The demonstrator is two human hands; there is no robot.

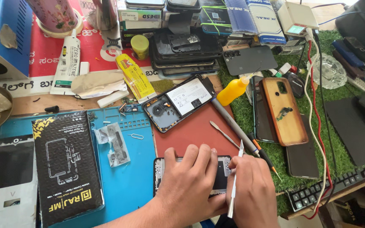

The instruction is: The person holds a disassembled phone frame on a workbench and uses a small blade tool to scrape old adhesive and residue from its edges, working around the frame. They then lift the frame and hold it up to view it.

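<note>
Two hands work on a phone frame

The left hand presses flat on the phone frame. The right hand has its grip tight around metal tweezers, just beside it.

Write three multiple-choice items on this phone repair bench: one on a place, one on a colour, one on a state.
1. Where does the opened phone lie?
A. on the red mat
B. on the keyboard
C. in the black box

2. What colour is the squeeze bottle?
A. green
B. yellow
C. white

3. What does the right hand hold?
A. nothing
B. a cup
C. metal tweezers

Key: 1 A, it rests on the red mat. 2 B, its body is yellow. 3 C, the metal tweezers run through its grip, while the left hand presses a phone frame.
</note>
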